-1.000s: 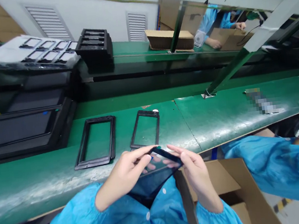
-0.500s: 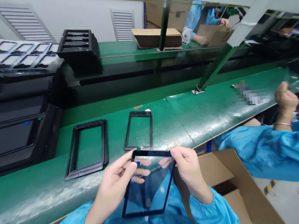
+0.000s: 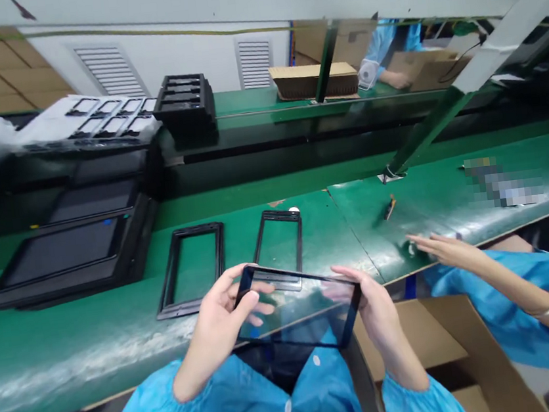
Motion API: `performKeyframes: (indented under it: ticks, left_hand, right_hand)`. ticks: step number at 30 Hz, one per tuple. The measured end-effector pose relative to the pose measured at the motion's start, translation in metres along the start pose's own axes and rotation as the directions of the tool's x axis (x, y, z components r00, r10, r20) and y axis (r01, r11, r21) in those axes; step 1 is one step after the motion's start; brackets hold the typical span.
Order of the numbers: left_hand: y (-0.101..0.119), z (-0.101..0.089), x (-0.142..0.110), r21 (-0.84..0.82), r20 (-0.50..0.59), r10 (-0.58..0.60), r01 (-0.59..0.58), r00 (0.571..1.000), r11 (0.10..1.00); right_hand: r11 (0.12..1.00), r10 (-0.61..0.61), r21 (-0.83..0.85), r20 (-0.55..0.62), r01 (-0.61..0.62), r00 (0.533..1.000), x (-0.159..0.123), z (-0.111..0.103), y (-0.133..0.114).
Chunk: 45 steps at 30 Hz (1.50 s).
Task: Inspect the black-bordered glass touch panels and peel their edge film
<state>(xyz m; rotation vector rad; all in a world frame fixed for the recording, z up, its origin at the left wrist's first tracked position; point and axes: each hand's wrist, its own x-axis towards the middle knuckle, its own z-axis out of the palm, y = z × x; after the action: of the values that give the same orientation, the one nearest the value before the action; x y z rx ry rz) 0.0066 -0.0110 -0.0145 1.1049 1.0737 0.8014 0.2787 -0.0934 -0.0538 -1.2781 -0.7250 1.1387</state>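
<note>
Between my hands, over the bench's front edge, is a clear glass touch panel [image 3: 296,309] with a black border, turned lengthwise from left to right. My left hand [image 3: 224,311] pinches its left end, thumb on the near face and fingers showing through the glass behind. At the right end my right hand [image 3: 378,306] grips the short edge, with fingers behind the panel. Just beyond the panel, a thin black frame [image 3: 300,229] lies on the green bench, partly hidden by the glass. A stack of black frames [image 3: 167,287] rests to its left.
Black trays [image 3: 128,269] holding dark panels stand stacked at left. A cardboard box [image 3: 417,328] is open below the bench edge at right. A co-worker's hand [image 3: 445,249] hovers near a small part [image 3: 390,207]. A green post [image 3: 410,134] rises from the bench.
The panel has turned from upright to lengthwise, and my right hand has moved to its right short end. The co-worker's hand has reached over the bench, where a small part now lies. My view shifted left.
</note>
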Motion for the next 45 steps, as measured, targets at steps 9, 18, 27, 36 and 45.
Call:
performKeyframes:
  ticks: [9,18,27,36,45]
  left_hand:
    - [-0.006,0.001,-0.002,0.185,-0.051,0.092,-0.081,0.994,0.979]
    - [0.023,0.003,0.016,0.631,0.516,0.46,-0.684,0.722,0.366]
    - [0.024,-0.008,-0.004,0.288,-0.209,0.631,-0.569,0.747,0.77]
    - [-0.006,-0.067,-0.024,0.372,-0.567,0.566,-0.427,0.599,0.824]
    - [0.034,-0.29,0.02,0.938,-0.276,0.794,-0.028,0.542,0.345]
  right_hand:
    - [0.999,-0.04,0.009,-0.137,0.041,0.99,-0.014,0.021,-0.004]
    - [0.992,-0.086,-0.092,-0.054,0.081,0.995,-0.025,0.026,-0.009]
    - [0.985,-0.07,0.142,-0.203,0.1,0.977,-0.002,0.042,0.009]
    - [0.953,-0.103,0.299,0.178,0.045,0.979,0.042,0.123,0.044]
    - [0.972,-0.085,-0.226,-0.05,0.072,0.995,0.052,0.015,0.059]
